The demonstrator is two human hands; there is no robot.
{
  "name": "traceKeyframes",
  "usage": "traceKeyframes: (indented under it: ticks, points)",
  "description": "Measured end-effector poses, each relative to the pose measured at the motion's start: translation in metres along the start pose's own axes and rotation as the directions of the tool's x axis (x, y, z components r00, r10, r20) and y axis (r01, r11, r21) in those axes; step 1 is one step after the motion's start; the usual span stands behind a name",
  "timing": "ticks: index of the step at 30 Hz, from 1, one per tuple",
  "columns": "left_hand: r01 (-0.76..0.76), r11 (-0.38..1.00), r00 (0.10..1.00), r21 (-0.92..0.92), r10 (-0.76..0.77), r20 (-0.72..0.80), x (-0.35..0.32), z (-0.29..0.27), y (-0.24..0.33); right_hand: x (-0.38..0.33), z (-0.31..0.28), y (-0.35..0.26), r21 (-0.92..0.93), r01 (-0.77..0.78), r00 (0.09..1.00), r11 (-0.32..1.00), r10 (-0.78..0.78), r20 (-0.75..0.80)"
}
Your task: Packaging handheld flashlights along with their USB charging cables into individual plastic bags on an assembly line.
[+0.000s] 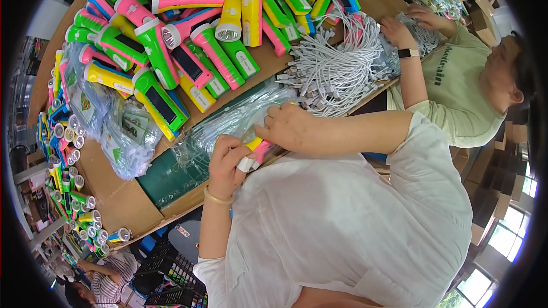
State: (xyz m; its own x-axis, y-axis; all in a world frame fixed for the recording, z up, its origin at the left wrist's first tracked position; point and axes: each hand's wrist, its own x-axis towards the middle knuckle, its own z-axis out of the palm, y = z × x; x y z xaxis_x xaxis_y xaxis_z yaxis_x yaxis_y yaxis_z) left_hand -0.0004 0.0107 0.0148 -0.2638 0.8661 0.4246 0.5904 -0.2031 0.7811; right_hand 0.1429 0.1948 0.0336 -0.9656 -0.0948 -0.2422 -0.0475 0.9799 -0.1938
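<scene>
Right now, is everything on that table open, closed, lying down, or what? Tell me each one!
Held flashlight, slanted between both hands, partly covered
Left grip, closed on its white end
Right grip, closed near its yellow part
Flashlight pile, heaped every which way, no lamp visibly lit
White cables, coiled and heaped
Clear plastic, lying wrinkled
Printed bags, crumpled together
Cardboard, lying flat

A white short-sleeved shirt [342,222] and pale left-wrist bangle [218,197] are worn.

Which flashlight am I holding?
The pink-and-yellow flashlight gripped between your left hand and right hand; the piled flashlights lie untouched by either.
</scene>
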Motion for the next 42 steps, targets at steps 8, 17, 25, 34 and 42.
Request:
traceKeyframes:
  ticks: [8, 17, 25, 34, 42]
  points:
    - [0.149, 0.985, 0.988, 0.09, -0.145, -0.051, -0.016, -0.009, -0.01, -0.068, -0.024, 0.081, 0.132, -0.681, 0.646, 0.72, 0.676, -0.356]
    - [0.159, 0.978, 0.986, 0.139, -0.15, -0.071, -0.016, -0.011, -0.011, -0.095, -0.004, 0.101, 0.084, -0.665, 0.641, 0.742, 0.625, -0.445]
    - [0.152, 0.979, 0.987, 0.135, -0.144, -0.07, -0.023, -0.013, -0.009, -0.118, -0.094, 0.081, 0.932, 0.066, 0.68, 0.357, 0.667, -0.304]
    - [0.172, 0.975, 0.982, 0.142, -0.159, -0.1, -0.021, -0.012, -0.009, -0.061, -0.08, 0.035, 0.914, 0.353, 0.838, 0.198, 0.368, -0.404]
    - [0.189, 0.974, 0.978, 0.125, -0.176, -0.11, -0.028, -0.013, -0.012, -0.043, -0.042, 0.051, 0.943, -0.017, 0.915, 0.332, 0.385, -0.119]
